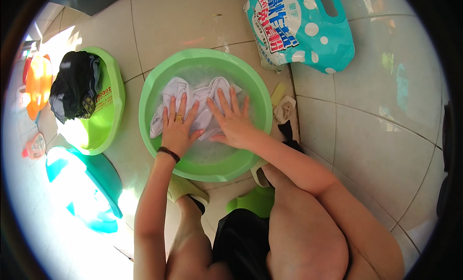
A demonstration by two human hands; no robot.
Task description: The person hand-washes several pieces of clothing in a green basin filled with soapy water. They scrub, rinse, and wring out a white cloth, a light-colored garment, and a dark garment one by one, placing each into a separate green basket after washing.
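A light green plastic basin [206, 175] stands on the tiled floor before me, holding cloudy, sudsy water [213, 153]. In it lies a wet white cloth garment [176, 87], bunched up and partly under the water. My left hand [177, 126] rests palm down on the garment's left part, fingers spread, with a gold ring on one finger and a dark braided band at the wrist. Over the garment's right part my right hand [233, 122] lies flat, its fingers also apart. Neither hand grips the cloth. The palms hide some of it.
Left stands a lime green basin [117, 110] with dark clothes [74, 84] on its edge. Below it are a turquoise basin [105, 182] and a pink bottle [36, 146]. A detergent bag [325, 44] leans at the upper right. Small crumpled cloth [284, 110] lies right of my basin.
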